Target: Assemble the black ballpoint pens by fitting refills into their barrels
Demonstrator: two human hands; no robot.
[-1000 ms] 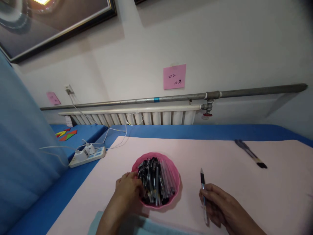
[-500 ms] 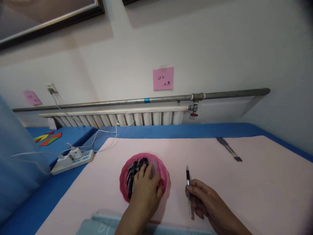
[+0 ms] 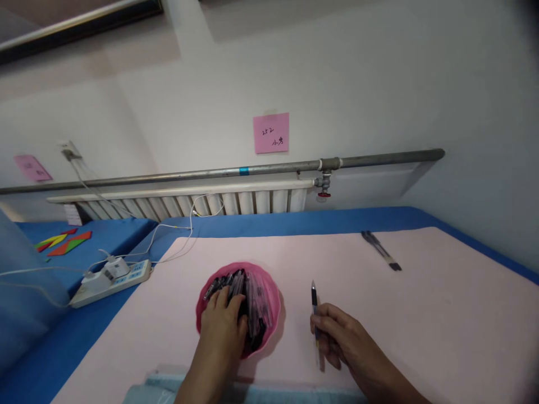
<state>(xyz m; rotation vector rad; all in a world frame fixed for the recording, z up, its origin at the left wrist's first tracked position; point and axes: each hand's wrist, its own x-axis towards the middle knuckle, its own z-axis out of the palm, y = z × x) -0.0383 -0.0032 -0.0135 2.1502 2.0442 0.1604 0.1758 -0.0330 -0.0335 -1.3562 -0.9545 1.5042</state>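
My left hand reaches down into a pink scalloped basket, its fingers apart over the black pen parts at the left side. Clear pen barrels and black caps lie in the basket's right half. To the right of the basket, my right hand is closed around a pen. The pen stands nearly upright, with its uncapped tip and black grip pointing away from me and its clear end below the fingers. My left fingertips are partly hidden among the pen parts.
Capped pens lie side by side at the back right of the pink sheet. A power strip with white plugs and cables sits on the left. Light blue cloth lies along the front edge. A radiator stands behind the table.
My left hand has shifted from the clear barrels toward the black parts on the basket's left, uncovering the right half. My right hand still holds the pen. The camera view has turned slightly right.
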